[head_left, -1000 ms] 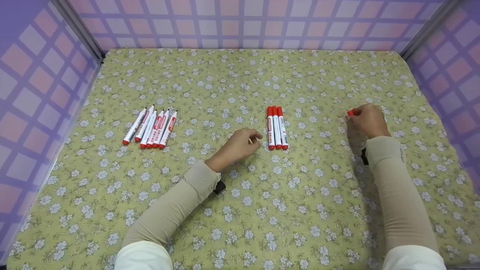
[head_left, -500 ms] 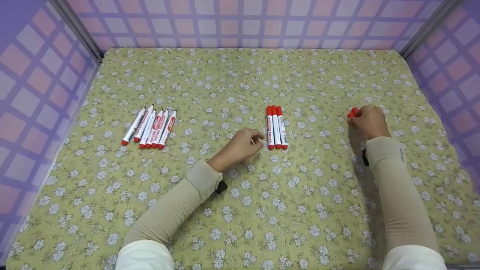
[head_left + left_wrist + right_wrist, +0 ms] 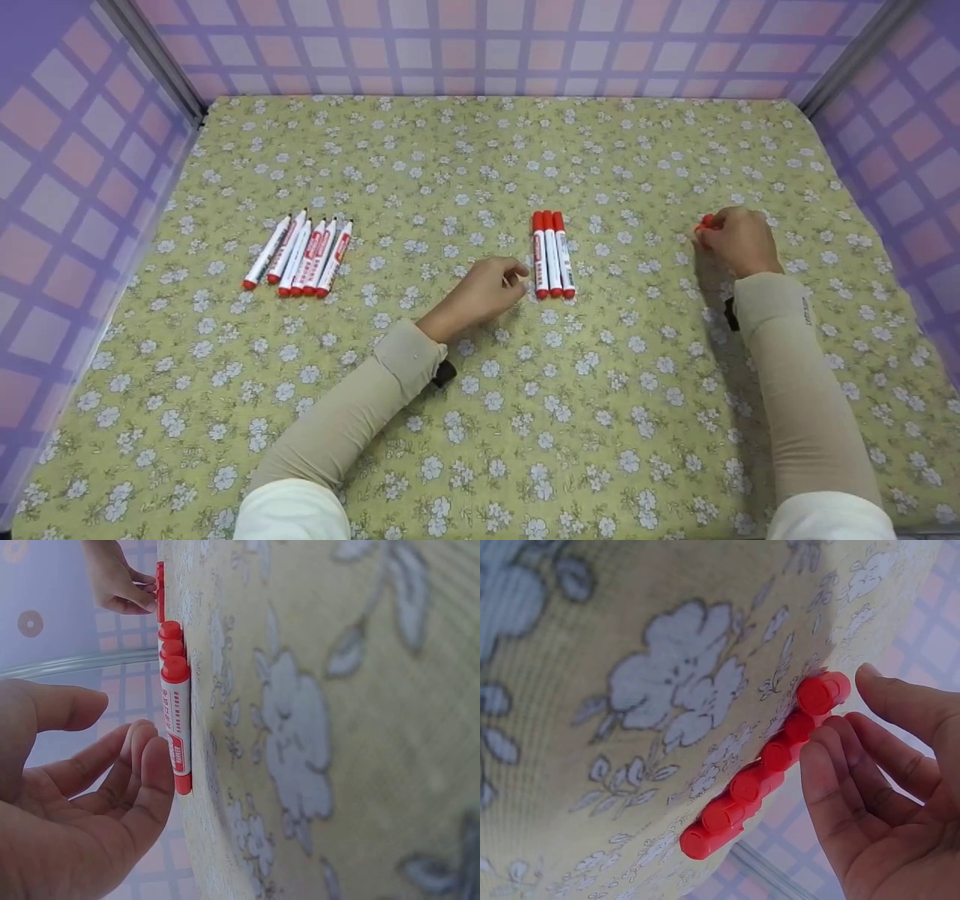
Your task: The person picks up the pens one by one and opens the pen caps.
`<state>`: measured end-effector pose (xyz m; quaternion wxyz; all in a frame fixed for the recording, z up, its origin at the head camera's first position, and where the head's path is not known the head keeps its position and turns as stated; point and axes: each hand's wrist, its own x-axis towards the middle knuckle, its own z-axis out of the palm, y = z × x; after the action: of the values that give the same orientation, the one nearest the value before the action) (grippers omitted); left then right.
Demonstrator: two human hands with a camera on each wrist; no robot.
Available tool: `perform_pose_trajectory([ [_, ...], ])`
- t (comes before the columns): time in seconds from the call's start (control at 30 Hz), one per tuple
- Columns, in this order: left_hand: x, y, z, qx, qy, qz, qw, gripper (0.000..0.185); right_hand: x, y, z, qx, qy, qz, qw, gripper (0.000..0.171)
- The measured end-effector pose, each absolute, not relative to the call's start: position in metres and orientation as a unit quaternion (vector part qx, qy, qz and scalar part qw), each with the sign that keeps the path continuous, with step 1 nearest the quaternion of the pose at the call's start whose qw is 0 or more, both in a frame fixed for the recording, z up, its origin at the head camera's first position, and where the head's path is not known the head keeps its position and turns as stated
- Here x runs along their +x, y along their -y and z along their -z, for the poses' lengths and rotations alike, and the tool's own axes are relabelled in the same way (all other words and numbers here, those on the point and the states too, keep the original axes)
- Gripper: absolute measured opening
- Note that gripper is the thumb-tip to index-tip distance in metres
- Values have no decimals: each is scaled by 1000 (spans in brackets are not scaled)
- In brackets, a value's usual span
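My left hand (image 3: 487,289) hovers just left of three capped red markers (image 3: 553,255) laid side by side. Its fingers are loosely bent, with a gap between thumb and fingertips and nothing held. In the left wrist view, the fingertips of that hand (image 3: 97,795) overlap the nearest marker (image 3: 177,727). Over on the right, my right hand (image 3: 739,240) is at a row of red marker caps (image 3: 705,223), mostly hidden by it from above. The right wrist view shows several caps (image 3: 754,784) in a line on the cloth; the right thumb (image 3: 900,701) stands apart from the end cap, and the fingertips lie along the row.
Several uncapped white markers (image 3: 307,259) with dark tips and red ends lie in a group at the left. A yellow-green floral cloth (image 3: 450,450) covers the table. Checked purple and pink panels (image 3: 480,52) stand at the back and both sides.
My left hand has shifted slightly right, closer to the three markers. At the right hand, the fingers have moved a little and the red caps beside them show differently.
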<state>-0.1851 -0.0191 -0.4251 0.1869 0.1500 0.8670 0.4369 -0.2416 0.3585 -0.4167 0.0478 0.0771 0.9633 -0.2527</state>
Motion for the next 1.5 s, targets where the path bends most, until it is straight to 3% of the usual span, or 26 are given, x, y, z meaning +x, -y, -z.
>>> perform_pose_trajectory([
  [0.97,-210,3,429,105,-860,-449,220,46,-237,-334,412,25,-961,270,50,29],
  [1.5,-226,-8,437,111,-854,-468,197,29,-239,-319,409,5,-957,280,69,29],
])
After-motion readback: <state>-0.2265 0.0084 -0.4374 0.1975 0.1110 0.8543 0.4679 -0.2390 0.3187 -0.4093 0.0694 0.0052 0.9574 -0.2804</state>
